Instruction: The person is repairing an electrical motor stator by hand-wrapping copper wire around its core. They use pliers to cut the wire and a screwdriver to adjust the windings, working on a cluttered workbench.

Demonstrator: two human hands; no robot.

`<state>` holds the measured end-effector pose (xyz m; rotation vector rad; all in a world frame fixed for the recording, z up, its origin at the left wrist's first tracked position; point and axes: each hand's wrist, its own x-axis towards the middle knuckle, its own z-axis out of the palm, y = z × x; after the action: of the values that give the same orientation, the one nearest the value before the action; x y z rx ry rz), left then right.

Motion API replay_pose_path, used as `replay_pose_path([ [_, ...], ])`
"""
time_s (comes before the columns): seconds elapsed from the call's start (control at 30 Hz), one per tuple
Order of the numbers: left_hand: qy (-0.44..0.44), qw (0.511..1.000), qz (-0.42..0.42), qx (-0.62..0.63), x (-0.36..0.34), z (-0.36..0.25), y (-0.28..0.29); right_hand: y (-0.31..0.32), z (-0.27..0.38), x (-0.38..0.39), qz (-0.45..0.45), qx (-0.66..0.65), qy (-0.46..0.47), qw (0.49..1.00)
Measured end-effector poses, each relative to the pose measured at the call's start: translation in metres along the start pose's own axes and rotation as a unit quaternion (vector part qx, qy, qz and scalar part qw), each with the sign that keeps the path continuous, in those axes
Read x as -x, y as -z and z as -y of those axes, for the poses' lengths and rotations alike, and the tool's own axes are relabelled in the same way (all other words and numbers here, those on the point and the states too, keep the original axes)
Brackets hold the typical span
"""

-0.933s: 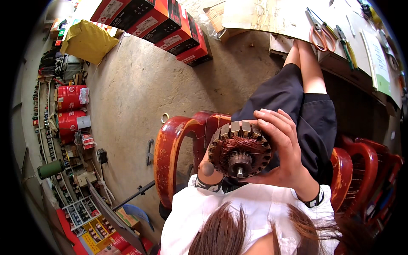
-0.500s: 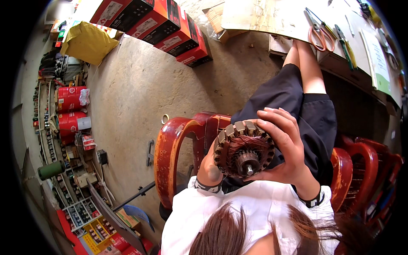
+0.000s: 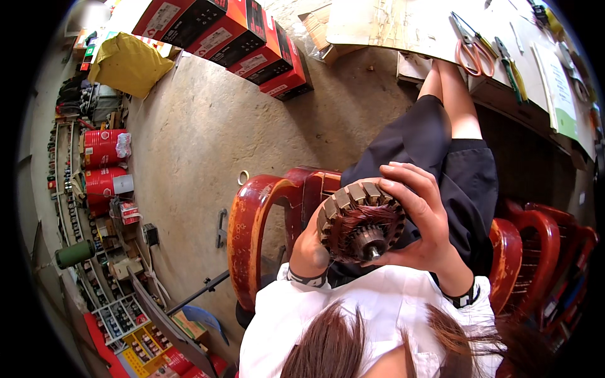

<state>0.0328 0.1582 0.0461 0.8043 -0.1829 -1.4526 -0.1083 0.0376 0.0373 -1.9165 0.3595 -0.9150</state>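
Between my two hands, above my lap, is a motor armature (image 3: 360,222): a slotted steel core with dark copper windings, a commutator and a short bright shaft end facing up toward me. My left hand (image 3: 309,251) grips its left side; those fingers are mostly hidden behind the core. My right hand (image 3: 426,217) curves around the right side, its fingertips at the top rim and the thumb low near the shaft. Both hands are closed on it.
Red wooden chair arms (image 3: 252,217) flank me. Ahead right, a worktable (image 3: 391,28) bears orange-handled scissors (image 3: 474,58) and green-handled pliers (image 3: 512,69). Red and black boxes (image 3: 252,57) are stacked on the floor ahead. Shelves and red drums (image 3: 104,146) line the left.
The armature has tilted a little in my hands; its shaft end points further right, and more of the core's upper left side shows. Both hands keep their hold.
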Motion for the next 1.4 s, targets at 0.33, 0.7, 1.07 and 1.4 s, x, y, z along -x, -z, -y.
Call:
replay_pose_path([
  [0.33,-0.024,0.995,0.023,-0.093,-0.003,-0.011,-0.008,-0.004,-0.016,0.006,0.011,-0.038,-0.003,0.999],
  [0.7,-0.129,0.975,0.137,0.119,-0.008,0.039,0.059,-0.009,-0.002,-0.003,-0.014,-0.064,0.006,0.998],
  [1.07,-0.164,0.975,-0.091,0.12,0.005,0.045,0.044,-0.013,-0.002,-0.003,-0.004,-0.091,-0.002,0.996],
  [1.4,-0.073,0.959,0.132,0.239,-0.018,0.045,0.038,-0.035,0.001,0.012,-0.075,-0.195,-0.065,0.976],
])
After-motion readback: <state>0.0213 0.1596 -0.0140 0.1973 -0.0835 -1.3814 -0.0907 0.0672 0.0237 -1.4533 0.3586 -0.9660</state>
